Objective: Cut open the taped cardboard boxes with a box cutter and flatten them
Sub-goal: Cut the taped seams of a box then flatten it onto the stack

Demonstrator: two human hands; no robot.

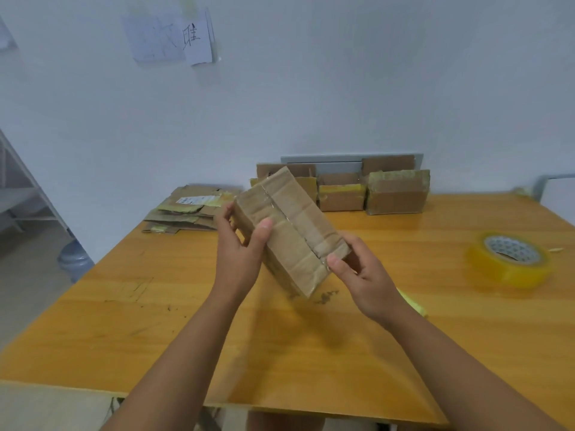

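Over the near table: we are holding one taped box [291, 231] tilted in the air above the table [186, 321], its taped seam facing up.
Left hand [241, 247]: we are gripping the box's far-left side, thumb pressed on the top face, fingers curled round the edge behind.
Right hand [361, 275]: we are pinching the near corner, thumb on the seam end, fingers curled under.
Progress in hand: this box is looking still sealed and square; we are judging the cut as not yet made.
Cutter: we are not seeing any box cutter; a yellow strip [412, 303] is showing beside the right wrist, and we cannot tell what it is.
Right side: a tape roll [510, 259] is lying well apart from the box.
Far left: flattened cardboard [186, 213] is lying stacked, so we are judging some boxes done.
Far back: upright boxes [370, 191] are standing in a row by the wall, some seemingly opened, none flattened.
Obstacles: nothing is standing between us and the table surface below.
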